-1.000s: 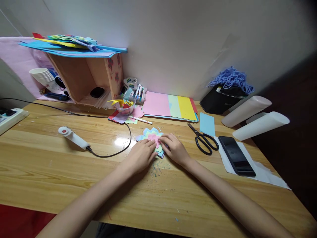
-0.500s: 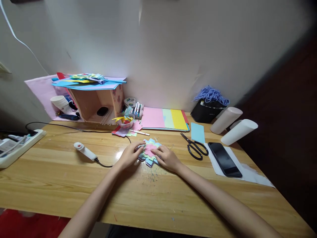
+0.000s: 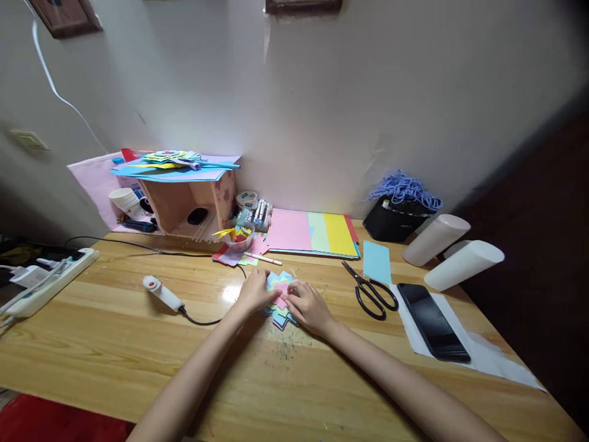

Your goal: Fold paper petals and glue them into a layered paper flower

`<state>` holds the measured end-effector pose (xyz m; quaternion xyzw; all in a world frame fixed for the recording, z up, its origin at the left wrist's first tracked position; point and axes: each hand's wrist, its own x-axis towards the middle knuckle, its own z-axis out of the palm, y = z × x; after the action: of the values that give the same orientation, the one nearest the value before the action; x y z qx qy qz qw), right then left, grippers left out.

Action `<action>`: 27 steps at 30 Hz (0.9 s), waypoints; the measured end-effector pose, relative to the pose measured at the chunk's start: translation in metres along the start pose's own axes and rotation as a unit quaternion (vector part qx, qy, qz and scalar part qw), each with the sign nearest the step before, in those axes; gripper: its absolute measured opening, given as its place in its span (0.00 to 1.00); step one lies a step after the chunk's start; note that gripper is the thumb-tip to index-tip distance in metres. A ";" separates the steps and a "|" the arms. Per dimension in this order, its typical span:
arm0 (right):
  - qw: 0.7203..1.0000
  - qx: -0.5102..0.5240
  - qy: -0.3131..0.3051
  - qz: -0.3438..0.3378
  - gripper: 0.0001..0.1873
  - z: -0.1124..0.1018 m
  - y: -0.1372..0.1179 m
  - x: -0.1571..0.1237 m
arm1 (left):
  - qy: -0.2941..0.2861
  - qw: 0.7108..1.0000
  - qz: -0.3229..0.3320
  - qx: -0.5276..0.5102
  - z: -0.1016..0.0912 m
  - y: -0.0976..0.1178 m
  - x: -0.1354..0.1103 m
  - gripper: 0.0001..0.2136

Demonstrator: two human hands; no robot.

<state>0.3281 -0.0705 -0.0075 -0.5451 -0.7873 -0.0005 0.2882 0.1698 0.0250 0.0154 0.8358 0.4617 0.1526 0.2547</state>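
A layered paper flower [image 3: 279, 283] of pink, green and blue jagged sheets lies flat on the wooden table [image 3: 115, 350]. My left hand [image 3: 254, 294] rests on its left side with fingers bent onto the paper. From the right, my right hand [image 3: 307, 307] covers the flower's other side, its fingertips pinching at the pink centre. The two hands nearly meet over the middle and hide much of the flower.
Black scissors [image 3: 370, 293], a blue paper slip [image 3: 376, 261] and a phone [image 3: 431, 320] on white paper lie to the right. Coloured sheets [image 3: 311, 232], a scrap bowl [image 3: 236, 234] and a wooden box [image 3: 186, 202] line the wall. A corded white tool [image 3: 161, 293] and power strip [image 3: 46, 279] sit left.
The view has tilted up, showing more wall. Both hands stayed on the paper flower and drew closer together over its pink centre.
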 end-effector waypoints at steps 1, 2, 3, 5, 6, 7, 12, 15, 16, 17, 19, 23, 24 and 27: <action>1.000 0.023 0.007 0.004 0.11 -0.002 0.001 -0.002 | -0.014 1.000 -0.016 -0.006 0.000 0.001 0.005 0.22; 0.999 0.047 0.019 0.018 0.12 -0.005 0.001 -0.004 | -0.027 0.999 -0.029 -0.018 0.001 0.001 0.010 0.23; 0.996 0.072 0.035 0.042 0.13 -0.008 0.002 -0.007 | -0.040 0.998 -0.039 -0.035 0.001 0.001 0.013 0.23; 0.985 0.117 0.067 0.106 0.15 -0.014 0.004 -0.014 | -0.062 0.995 -0.045 -0.062 0.002 -0.001 0.017 0.23; 0.977 0.137 0.078 0.141 0.16 -0.017 0.004 -0.018 | -0.071 0.994 -0.041 -0.073 0.002 -0.001 0.017 0.22; 0.969 0.156 0.084 0.173 0.17 -0.019 0.005 -0.023 | -0.081 0.992 -0.034 -0.092 0.000 -0.001 0.015 0.22; 0.888 0.320 0.096 0.317 0.31 -0.022 -0.002 -0.035 | -0.147 0.915 -0.035 -0.374 -0.014 0.006 -0.005 0.21; 0.788 0.494 0.081 0.359 0.38 -0.019 -0.012 -0.025 | -0.154 0.846 -0.053 -0.508 -0.018 0.013 -0.013 0.19; 0.759 0.536 0.078 0.361 0.36 -0.018 -0.015 -0.020 | -0.145 0.832 -0.061 -0.532 -0.016 0.014 -0.014 0.18; 0.738 0.562 0.081 0.364 0.33 -0.018 -0.017 -0.015 | -0.131 0.824 -0.071 -0.547 -0.014 0.015 -0.015 0.18; 0.717 0.579 0.097 0.377 0.27 -0.016 -0.020 -0.006 | -0.104 0.817 -0.091 -0.560 -0.009 0.015 -0.015 0.19; 0.716 0.555 0.130 0.403 0.25 -0.014 -0.019 -0.003 | -0.112 0.806 -0.102 -0.572 -0.005 0.012 -0.019 0.20; 0.721 0.547 0.139 0.402 0.25 -0.014 -0.018 -0.004 | -0.129 0.804 -0.103 -0.571 -0.006 0.011 -0.021 0.21; 0.746 0.517 0.163 0.387 0.23 -0.016 -0.015 -0.009 | -0.189 0.800 -0.105 -0.560 -0.007 0.010 -0.027 0.24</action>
<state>0.3246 -0.0898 0.0064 -0.5619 -0.3294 0.4293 0.6256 0.1591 0.0001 0.0262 0.5063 0.3237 0.1961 0.7749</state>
